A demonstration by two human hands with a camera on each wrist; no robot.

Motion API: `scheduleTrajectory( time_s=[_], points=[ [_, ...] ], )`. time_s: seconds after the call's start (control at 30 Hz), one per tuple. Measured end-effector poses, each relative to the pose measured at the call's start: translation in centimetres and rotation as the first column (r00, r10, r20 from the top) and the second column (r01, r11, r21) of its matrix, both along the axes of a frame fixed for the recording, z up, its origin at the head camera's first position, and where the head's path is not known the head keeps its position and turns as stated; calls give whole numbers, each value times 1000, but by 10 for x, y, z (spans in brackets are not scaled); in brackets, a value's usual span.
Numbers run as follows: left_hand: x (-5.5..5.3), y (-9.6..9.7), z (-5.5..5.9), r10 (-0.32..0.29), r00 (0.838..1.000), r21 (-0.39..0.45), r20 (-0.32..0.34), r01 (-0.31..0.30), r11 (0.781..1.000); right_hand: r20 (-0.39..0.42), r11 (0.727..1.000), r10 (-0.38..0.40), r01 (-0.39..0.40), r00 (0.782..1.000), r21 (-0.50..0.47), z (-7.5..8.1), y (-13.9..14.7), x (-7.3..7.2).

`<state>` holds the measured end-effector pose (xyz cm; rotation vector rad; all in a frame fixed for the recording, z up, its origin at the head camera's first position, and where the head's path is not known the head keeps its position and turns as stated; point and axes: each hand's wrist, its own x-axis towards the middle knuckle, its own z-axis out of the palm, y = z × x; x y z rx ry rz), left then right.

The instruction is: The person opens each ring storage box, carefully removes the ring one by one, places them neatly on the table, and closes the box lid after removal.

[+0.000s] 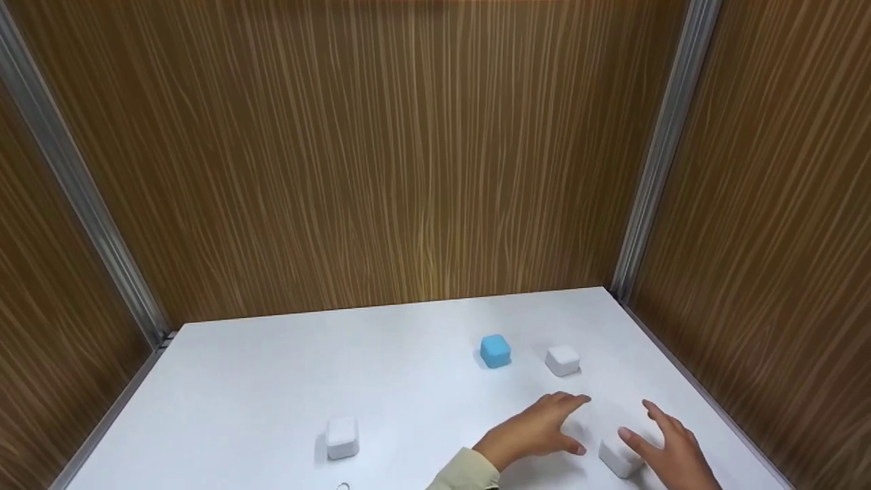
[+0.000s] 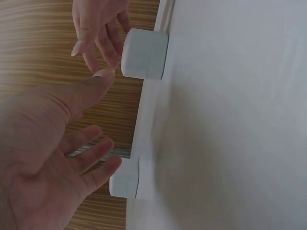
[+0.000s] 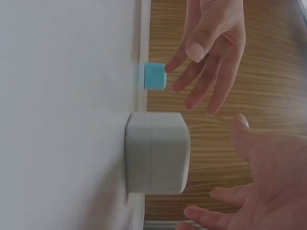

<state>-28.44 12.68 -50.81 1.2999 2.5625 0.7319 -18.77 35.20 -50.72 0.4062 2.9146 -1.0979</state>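
Note:
A white rounded cube-shaped box sits on the table at the near right. My right hand hovers just beside it, thumb and fingers spread and overlapping its edge in the head view. In the right wrist view a seam runs across that white box, and a gap shows between it and the fingers. To its left, my left hand is held over the table with thumb and fingers apart, gripping nothing. Farther back stand a blue cube and a second white cube.
A third white cube stands on the left part of the white table. A small ring-like thing is cut off by the bottom edge of the head view. Wood-grain panels with metal corner posts enclose the table.

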Motion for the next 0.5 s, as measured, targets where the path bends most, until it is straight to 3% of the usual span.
scheduleTrajectory(
  time_s=[0.17,0.5],
  points=[
    [-1,14,-3,-8,996,23,84,6,1000,-1,1000,12,-12,1000,-9,-4,8,8],
    [0,30,-13,-36,972,81,231,18,997,39,999,46,-46,998,5,-14,10,14]
  ],
)
